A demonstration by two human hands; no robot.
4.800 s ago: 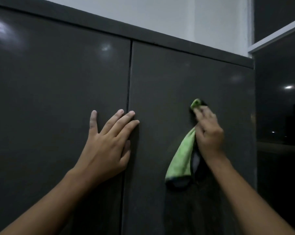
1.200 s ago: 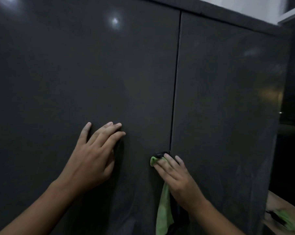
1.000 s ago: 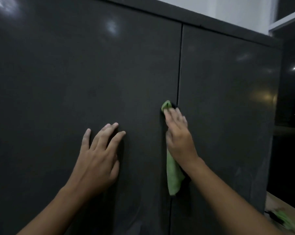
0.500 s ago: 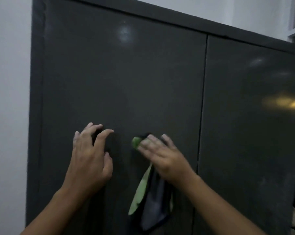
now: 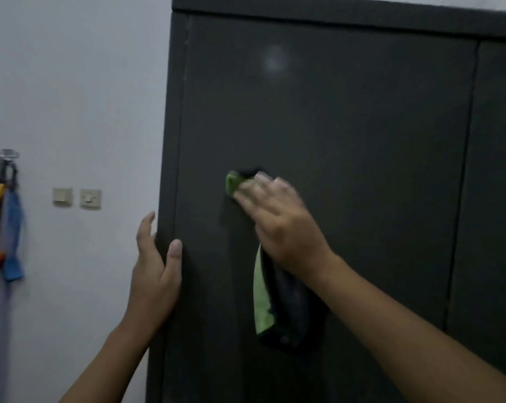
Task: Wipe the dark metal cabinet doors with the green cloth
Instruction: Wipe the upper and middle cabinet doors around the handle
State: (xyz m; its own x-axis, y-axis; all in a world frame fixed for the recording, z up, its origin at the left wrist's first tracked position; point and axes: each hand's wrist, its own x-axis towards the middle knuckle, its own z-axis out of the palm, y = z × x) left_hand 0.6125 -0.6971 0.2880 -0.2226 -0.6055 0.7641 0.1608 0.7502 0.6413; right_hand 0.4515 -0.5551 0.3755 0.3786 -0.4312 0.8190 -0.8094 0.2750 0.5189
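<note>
The dark metal cabinet (image 5: pixel 347 24) is the biggest thing here. It stands next to a pale wall (image 5: pixel 71 82). Its left door (image 5: pixel 362 126) fills most of the view. The right door (image 5: pixel 498 170) is only a thin strip at the edge.

The doors look hard, flat and smooth. I think they stay stiff under a push, so a firm rub is fine.

The left hand (image 5: pixel 155 271) rests on the cabinet's left corner. Its thumb lies on the front and its straight fingers reach round the side. It grips nothing. The right hand (image 5: pixel 280 222) is on the left door, about halfway up what we can see. Its fingers lie flat and press the green cloth (image 5: pixel 233 183) onto the metal.

The cloth looks soft, light and floppy. One bunched end peeks out past the fingertips. The rest hangs loose under the wrist, with a dark side showing. I think it is best held under a flat palm, with the loose end tucked in so it does not slip.

Some things are hard to see. Most of the right door and the cabinet's bottom are cut off. The right fingers are blurry, so I cannot tell if the thumb pinches the cloth. No dust or marks show in this dim light. Two small switches (image 5: pixel 91 198) sit on the wall. The blue and orange hanging things (image 5: pixel 12 228) are too blurry to name.
</note>
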